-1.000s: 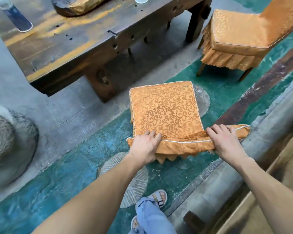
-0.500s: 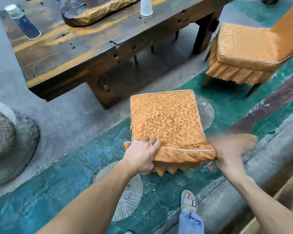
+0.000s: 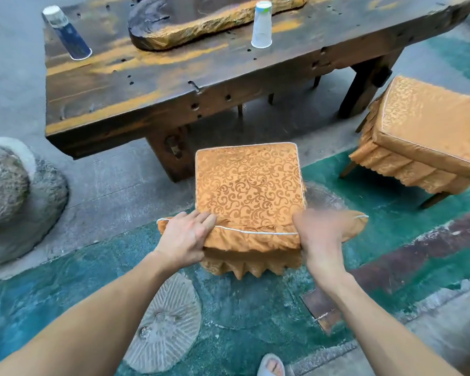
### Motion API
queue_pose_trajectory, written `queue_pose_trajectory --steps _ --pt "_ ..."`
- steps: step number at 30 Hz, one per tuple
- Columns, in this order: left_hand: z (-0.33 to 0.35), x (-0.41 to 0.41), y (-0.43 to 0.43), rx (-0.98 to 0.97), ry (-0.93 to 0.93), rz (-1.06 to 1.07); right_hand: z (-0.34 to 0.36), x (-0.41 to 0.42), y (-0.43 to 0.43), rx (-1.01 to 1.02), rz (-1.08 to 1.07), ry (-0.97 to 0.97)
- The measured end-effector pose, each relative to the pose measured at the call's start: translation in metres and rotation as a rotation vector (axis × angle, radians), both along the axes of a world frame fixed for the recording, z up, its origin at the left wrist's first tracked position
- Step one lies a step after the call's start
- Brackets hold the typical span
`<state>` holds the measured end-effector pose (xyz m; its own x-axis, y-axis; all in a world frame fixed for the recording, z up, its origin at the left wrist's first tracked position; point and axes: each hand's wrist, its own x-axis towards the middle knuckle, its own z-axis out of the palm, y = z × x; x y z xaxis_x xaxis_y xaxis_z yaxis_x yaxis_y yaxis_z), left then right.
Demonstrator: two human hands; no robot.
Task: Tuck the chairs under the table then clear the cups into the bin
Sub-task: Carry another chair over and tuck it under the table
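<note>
Chair (image 3: 248,185) stands just near of the desk (image 3: 147,85), both hands' fingers (image 3: 201,221) clamped over its backrest; pushed askew, its seat may jam on the desk leg (image 3: 171,150) at left.

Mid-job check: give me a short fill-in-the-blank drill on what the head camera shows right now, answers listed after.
1. Both hands, the left hand and the right hand, grip the top of the ____ of the orange patterned fabric-covered chair.
2. The number of cups standing on the dark wooden table is ____.
3. The white paper cup and the blue and white paper cup both stand ____.
4. A second orange fabric-covered chair stands to the person's ____.

Answers: backrest; two; upside down; right
</note>
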<state>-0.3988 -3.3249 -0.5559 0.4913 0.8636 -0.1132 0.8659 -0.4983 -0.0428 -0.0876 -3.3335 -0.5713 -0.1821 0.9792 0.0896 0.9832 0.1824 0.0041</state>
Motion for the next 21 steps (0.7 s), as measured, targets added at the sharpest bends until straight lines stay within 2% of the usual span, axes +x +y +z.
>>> queue_pose_trajectory --steps 8,21 --pt "-0.012 -0.003 0.075 0.072 0.026 0.155 -0.008 -0.004 0.113 0.022 0.101 -0.046" --pt "-0.022 -0.009 0.2 0.181 -0.001 0.194 -0.005 -0.01 0.266 0.021 0.205 -0.105"
